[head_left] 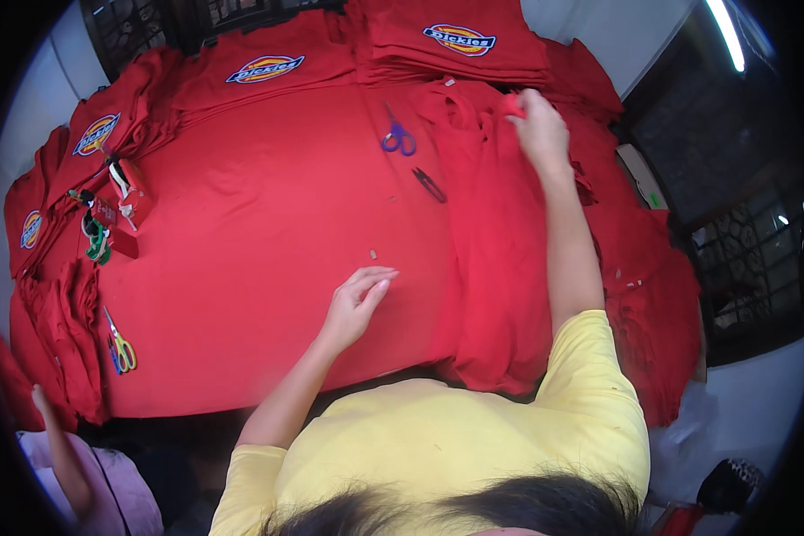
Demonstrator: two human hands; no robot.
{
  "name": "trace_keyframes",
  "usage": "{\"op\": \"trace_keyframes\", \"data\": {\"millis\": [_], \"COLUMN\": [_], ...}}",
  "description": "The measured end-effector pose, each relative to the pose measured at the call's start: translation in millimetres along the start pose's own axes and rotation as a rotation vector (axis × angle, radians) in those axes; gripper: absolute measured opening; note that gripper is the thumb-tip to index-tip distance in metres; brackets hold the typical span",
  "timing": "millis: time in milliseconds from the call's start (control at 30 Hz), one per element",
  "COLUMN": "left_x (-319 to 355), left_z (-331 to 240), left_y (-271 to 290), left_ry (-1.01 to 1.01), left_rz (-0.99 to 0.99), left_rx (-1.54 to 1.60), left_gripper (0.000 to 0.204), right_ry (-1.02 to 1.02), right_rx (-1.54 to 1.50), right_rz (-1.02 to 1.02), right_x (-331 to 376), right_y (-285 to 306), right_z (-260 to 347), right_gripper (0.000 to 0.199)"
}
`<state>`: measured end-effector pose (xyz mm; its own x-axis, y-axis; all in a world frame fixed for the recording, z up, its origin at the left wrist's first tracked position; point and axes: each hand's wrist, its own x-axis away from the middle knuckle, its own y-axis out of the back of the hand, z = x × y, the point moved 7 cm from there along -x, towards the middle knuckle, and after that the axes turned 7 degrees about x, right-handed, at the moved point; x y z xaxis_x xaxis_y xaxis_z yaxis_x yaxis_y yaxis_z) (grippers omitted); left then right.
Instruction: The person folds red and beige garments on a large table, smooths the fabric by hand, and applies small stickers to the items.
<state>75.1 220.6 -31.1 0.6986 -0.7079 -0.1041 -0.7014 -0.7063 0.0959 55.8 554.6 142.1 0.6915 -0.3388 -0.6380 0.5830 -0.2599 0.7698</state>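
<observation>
My right hand is closed on the far edge of a rumpled red shirt, its thumb and fingers pinching a bit of the fabric. The shirt lies lengthwise on the right part of the red-covered table. My left hand hovers near the table's middle, fingers stretched out and holding nothing. A tiny pale scrap lies just beyond its fingertips. Left of the shirt rest purple-handled scissors and small dark thread snips.
Folded red shirts with a round badge line the far edge; a taller stack is at far right. Red holders with tools and yellow-handled scissors lie left. Another person's arm shows lower left. More red garments heap on the right.
</observation>
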Motion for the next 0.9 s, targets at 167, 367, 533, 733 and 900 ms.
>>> {"op": "trace_keyframes", "data": {"millis": [167, 367, 533, 733, 900], "left_x": [9, 49, 122, 152, 238], "left_z": [19, 106, 101, 96, 17], "left_y": [29, 130, 164, 172, 303], "left_ry": [0.162, 0.324, 0.432, 0.468, 0.071], "left_rz": [0.021, -0.285, -0.127, -0.194, -0.598], "left_rx": [0.993, 1.387, 1.295, 1.249, 0.768], "left_gripper": [0.053, 0.045, 0.043, 0.043, 0.034], "right_ry": [0.337, 0.595, 0.289, 0.471, 0.467], "right_rx": [-0.490, -0.734, -0.754, -0.796, -1.353], "right_rz": [0.188, 0.872, 0.805, 0.785, 0.806], "right_x": [93, 264, 248, 236, 231], "right_y": [32, 37, -20, -54, 44], "right_z": [203, 343, 314, 384, 428], "right_gripper": [0.021, 0.036, 0.028, 0.064, 0.043]}}
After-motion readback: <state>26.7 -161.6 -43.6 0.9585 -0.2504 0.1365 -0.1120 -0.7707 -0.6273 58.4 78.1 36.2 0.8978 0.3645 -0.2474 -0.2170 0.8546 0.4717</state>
